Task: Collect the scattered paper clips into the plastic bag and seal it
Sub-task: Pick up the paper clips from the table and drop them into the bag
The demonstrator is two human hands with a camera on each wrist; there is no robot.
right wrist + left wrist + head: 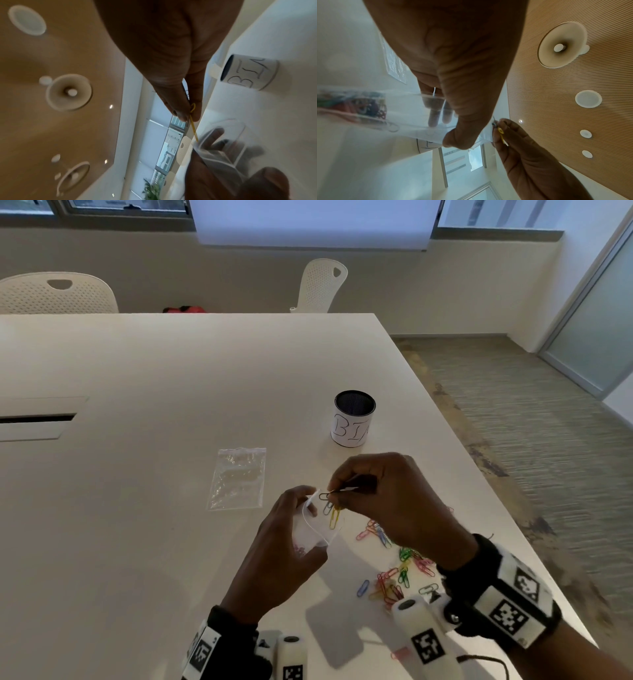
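Labelled cup (354,419), white chairs (322,285)

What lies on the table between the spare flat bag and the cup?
Nothing: in the head view, bare table separates the flat bag from the cup.

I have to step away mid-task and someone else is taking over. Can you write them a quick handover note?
Left hand holds the plastic bag open above the table; some clips already inside.
Right hand pinches a few paper clips at the bag's mouth, not yet dropped.
Left: scattered clips lie under the right wrist; collect them, then seal.
A second bag lies flat nearby.
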